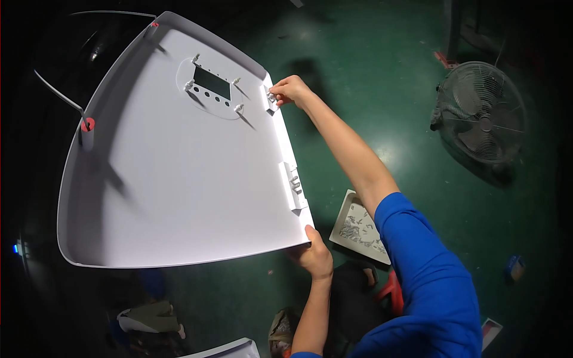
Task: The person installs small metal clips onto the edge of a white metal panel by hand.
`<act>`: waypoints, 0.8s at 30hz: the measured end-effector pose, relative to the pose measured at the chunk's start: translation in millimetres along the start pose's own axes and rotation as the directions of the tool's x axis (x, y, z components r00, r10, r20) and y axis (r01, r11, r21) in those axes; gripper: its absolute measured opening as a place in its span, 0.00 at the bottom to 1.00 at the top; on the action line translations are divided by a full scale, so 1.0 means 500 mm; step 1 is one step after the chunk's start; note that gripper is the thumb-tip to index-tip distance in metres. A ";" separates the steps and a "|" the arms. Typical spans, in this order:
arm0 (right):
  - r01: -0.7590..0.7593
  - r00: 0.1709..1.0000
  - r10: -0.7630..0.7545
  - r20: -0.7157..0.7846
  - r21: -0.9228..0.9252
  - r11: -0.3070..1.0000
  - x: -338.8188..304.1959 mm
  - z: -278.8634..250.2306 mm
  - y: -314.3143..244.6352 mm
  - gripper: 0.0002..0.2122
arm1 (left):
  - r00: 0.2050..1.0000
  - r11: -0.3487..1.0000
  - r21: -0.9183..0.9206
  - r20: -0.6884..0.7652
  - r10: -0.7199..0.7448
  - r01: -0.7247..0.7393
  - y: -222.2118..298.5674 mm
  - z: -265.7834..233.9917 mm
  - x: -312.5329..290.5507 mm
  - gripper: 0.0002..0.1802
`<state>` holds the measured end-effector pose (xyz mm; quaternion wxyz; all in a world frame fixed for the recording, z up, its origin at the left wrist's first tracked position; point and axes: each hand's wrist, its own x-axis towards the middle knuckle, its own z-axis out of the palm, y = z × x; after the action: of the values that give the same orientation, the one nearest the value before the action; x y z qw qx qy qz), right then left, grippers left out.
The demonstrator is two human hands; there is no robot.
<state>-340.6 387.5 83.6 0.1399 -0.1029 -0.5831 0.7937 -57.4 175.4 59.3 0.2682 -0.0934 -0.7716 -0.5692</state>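
A large white plastic cover (pixel 197 191) with raised rims hangs in front of me, tilted. It has a rectangular cut-out (pixel 212 82) with several round holes and white posts around it. My left hand (pixel 314 255) grips its near right corner, thumb on the inside face and fingers hidden underneath. Farther up the same edge, my right hand (pixel 290 90) is closed in a pinch at the far bracket (pixel 271 100); whatever its fingertips hold is too small to make out. A similar bracket (pixel 293 186) with small grey clips sits on the edge between my hands.
Two bent metal rods (pixel 59 91) rise by red-ringed posts (pixel 88 125) at the cover's left. Below my right arm, a pale tray (pixel 343 230) holds many small grey pieces. A round floor fan (pixel 484 113) stands right on the green floor (pixel 382 137). Another white part (pixel 230 349) shows below.
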 end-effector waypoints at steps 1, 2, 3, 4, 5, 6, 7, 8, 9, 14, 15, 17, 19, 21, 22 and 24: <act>0.024 0.998 -0.031 0.045 0.150 0.988 -0.003 -0.002 0.008 0.06 | 1.000 1.000 -0.003 0.003 -0.004 0.004 -0.002 -0.001 0.000 0.15; 0.067 0.997 -0.074 0.012 0.295 0.953 -0.009 -0.003 0.018 0.06 | 1.000 1.000 -0.012 -0.009 0.016 -0.016 -0.003 -0.002 0.001 0.15; 0.066 0.997 -0.072 0.009 0.291 0.954 -0.017 -0.010 0.029 0.06 | 0.999 0.999 -0.022 -0.021 0.035 -0.035 -0.003 -0.003 0.001 0.15; 0.106 0.990 -0.127 0.060 0.277 0.955 -0.029 -0.012 0.034 0.06 | 0.999 0.999 -0.021 -0.025 0.032 -0.032 -0.002 -0.005 0.003 0.15; 0.146 0.977 -0.181 0.113 0.266 0.953 -0.038 -0.012 0.038 0.07 | 0.998 0.999 -0.003 -0.026 0.051 -0.051 0.001 -0.009 0.007 0.15; 0.148 0.978 -0.174 0.112 0.204 0.968 -0.044 -0.007 0.038 0.07 | 0.997 0.997 0.016 -0.027 0.070 -0.069 0.000 -0.012 0.011 0.15; 0.145 0.979 -0.169 0.112 0.197 0.970 -0.049 -0.008 0.035 0.07 | 0.998 0.998 0.012 -0.028 0.063 -0.063 -0.002 -0.014 0.011 0.15; 0.206 0.974 -0.217 0.070 0.131 0.970 -0.051 -0.005 0.030 0.06 | 0.995 0.993 0.063 -0.021 0.102 -0.101 -0.004 -0.016 0.012 0.16; 0.264 0.963 -0.267 0.032 0.063 0.962 -0.053 0.000 0.026 0.05 | 0.990 0.984 0.113 -0.012 0.142 -0.139 -0.005 -0.017 0.011 0.16; 0.278 0.958 -0.284 -0.030 -0.117 0.953 -0.055 0.007 0.024 0.05 | 0.997 0.997 -0.013 0.002 0.080 -0.080 -0.006 -0.012 0.009 0.18; 0.278 0.955 -0.289 -0.064 -0.140 0.950 -0.053 0.007 0.023 0.04 | 0.998 0.996 -0.071 0.008 0.056 -0.055 -0.006 -0.011 0.008 0.18; 0.277 0.952 -0.294 -0.090 -0.163 0.947 -0.055 0.010 0.018 0.03 | 0.997 0.997 -0.046 0.026 0.068 -0.066 -0.006 -0.015 0.010 0.19; 0.284 0.947 -0.309 -0.090 -0.219 0.933 -0.057 0.011 0.012 0.03 | 0.996 0.997 -0.022 0.044 0.080 -0.079 -0.009 -0.020 0.010 0.19; 0.296 0.942 -0.325 -0.081 -0.251 0.922 -0.057 0.017 0.010 0.04 | 0.993 0.996 -0.085 0.115 0.014 -0.005 -0.019 -0.024 0.007 0.24; 0.307 0.937 -0.340 -0.077 -0.282 0.909 -0.056 0.020 0.008 0.04 | 0.994 0.996 -0.088 0.108 0.016 -0.006 -0.026 -0.024 0.005 0.24; 0.318 0.934 -0.349 -0.077 -0.265 0.910 -0.059 0.022 0.007 0.04 | 0.996 0.996 -0.092 0.091 -0.012 0.021 -0.039 -0.021 0.001 0.24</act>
<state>-316.8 366.4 83.6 0.2953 -0.0670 -0.6770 0.6708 -63.2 159.2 45.6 0.2235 -0.1250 -0.7564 -0.6018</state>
